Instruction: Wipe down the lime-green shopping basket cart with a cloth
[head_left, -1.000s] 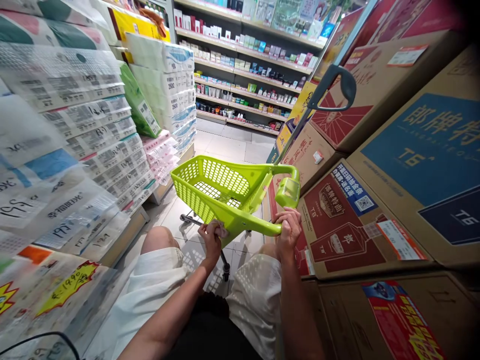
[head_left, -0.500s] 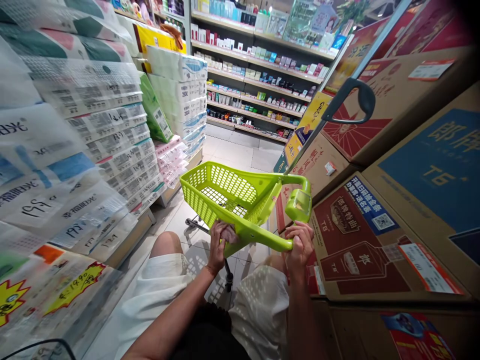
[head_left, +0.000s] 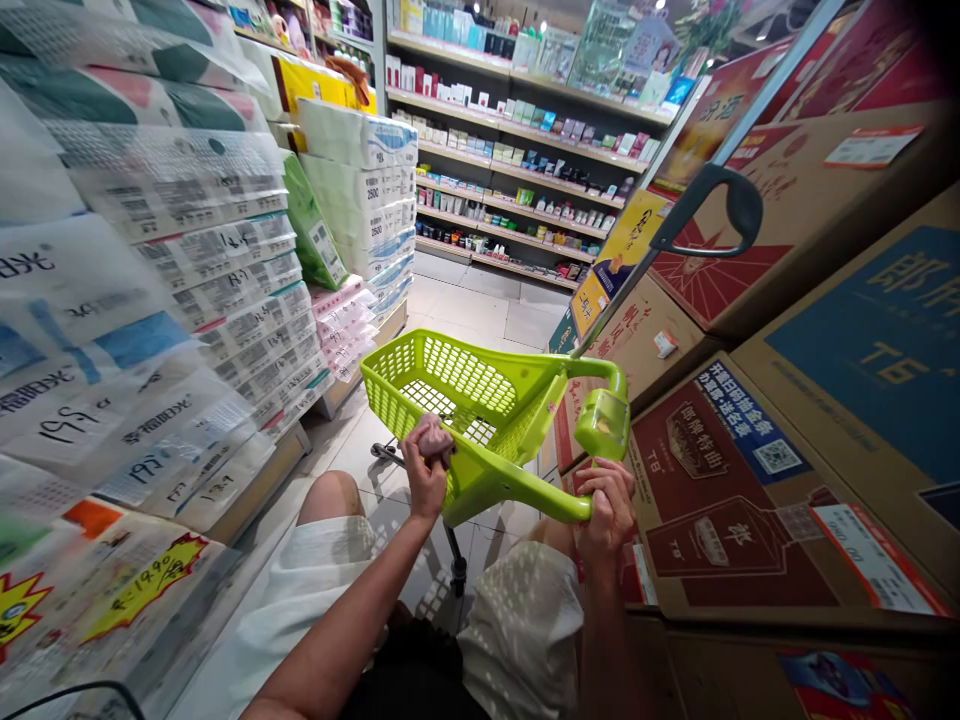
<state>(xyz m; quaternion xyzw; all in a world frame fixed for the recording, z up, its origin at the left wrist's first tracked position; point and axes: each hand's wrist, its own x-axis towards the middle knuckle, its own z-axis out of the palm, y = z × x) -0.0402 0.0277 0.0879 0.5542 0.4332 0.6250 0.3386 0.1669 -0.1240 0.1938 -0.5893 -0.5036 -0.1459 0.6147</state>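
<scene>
A lime-green shopping cart point(head_left: 465, 375) with a perforated basket stands before my knees on thin metal legs. My left hand point(head_left: 426, 470) is closed around a crumpled pinkish cloth point(head_left: 433, 437), at the near side rim of the basket. With fingers wrapped round the green handle end, my right hand point(head_left: 609, 497) grips the cart at its near right corner. A green boxy holder point(head_left: 604, 420) sits on the handle bar just above that hand. Inside the basket I see only its lattice floor.
Plastic-wrapped tissue packs point(head_left: 225, 260) are piled along the left. Cardboard cartons point(head_left: 720, 500) stack up close on the right. A dark grey handle point(head_left: 739, 210) on a metal pole rises beyond the cart. Shelves point(head_left: 510, 130) of small boxes stand at the back, across tiled floor point(head_left: 450, 290).
My left hand has moved up and slightly left along the basket's side with the cloth, which now sits at the rim. My right hand keeps its grip on the handle.
</scene>
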